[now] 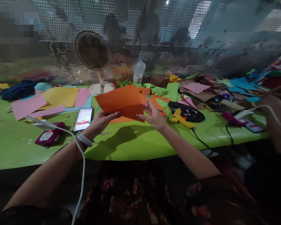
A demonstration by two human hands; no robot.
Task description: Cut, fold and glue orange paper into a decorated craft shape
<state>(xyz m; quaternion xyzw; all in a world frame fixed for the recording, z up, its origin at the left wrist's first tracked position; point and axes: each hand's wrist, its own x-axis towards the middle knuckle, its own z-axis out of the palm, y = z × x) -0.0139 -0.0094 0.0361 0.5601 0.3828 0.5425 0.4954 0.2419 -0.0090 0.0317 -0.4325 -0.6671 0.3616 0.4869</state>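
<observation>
An orange sheet of paper is held up tilted above the table, bent along its right side. My left hand is closed on its lower left edge, thumb in front. At the right edge, my right hand grips the same sheet loosely, its thumb over the lower right corner and its fingertips by the edge. More orange paper lies beneath it. A phone with a lit screen is beside my left wrist. Right of my right hand lies a yellow glue gun against a black tray.
A fan stands at the back of the green table. Coloured paper sheets lie left, with more scraps right. A purple box and white cable are near my left arm. Another person's arm is far right.
</observation>
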